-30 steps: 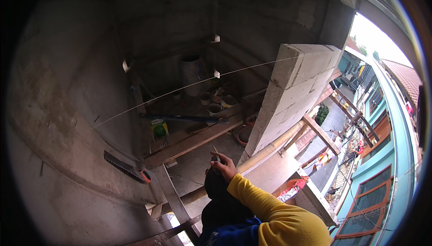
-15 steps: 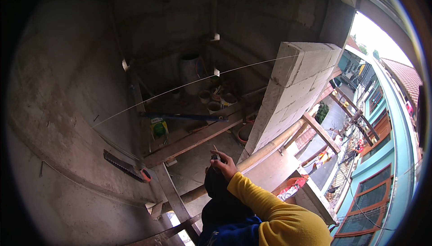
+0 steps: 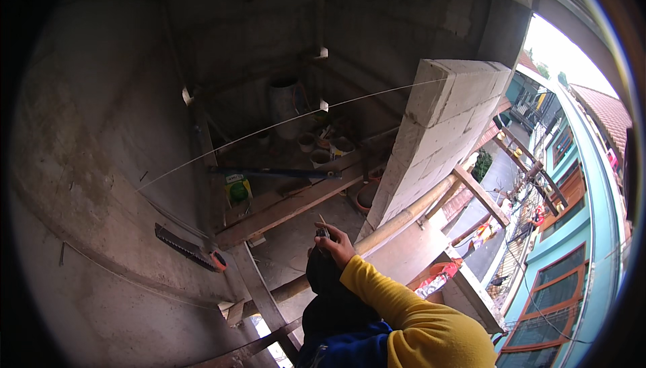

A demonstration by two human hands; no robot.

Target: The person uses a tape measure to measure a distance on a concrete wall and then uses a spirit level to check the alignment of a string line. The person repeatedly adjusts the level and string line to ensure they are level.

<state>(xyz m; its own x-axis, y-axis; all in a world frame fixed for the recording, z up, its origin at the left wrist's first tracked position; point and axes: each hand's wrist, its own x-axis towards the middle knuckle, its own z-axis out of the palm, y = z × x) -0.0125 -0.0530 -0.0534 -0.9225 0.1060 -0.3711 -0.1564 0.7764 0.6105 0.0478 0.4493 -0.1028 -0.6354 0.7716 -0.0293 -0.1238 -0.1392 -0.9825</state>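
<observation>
My right hand (image 3: pixel 340 247), at the end of a yellow sleeve (image 3: pixel 397 297), is closed above my dark-clothed knee (image 3: pixel 326 277). Its fingers pinch a small dark object (image 3: pixel 323 233) that I cannot make out. A thin pale stick (image 3: pixel 321 220) pokes up beside the fingertips. My left hand does not show. To the left, a handsaw (image 3: pixel 185 245) with a dark blade and an orange-and-black handle rests against the wall.
A taut string (image 3: pixel 296 120) spans from the left wall (image 3: pixel 87 233) to a pale block wall (image 3: pixel 457 119). Wooden planks (image 3: pixel 296 210), a bamboo pole (image 3: pixel 404 214), a dark bar (image 3: pixel 276 173) and buckets (image 3: pixel 319 159) lie beyond. Right of the block wall is a drop to a street (image 3: pixel 494 179).
The view has shifted very slightly. My right hand keeps its place and its pinch, and nothing else has visibly moved.
</observation>
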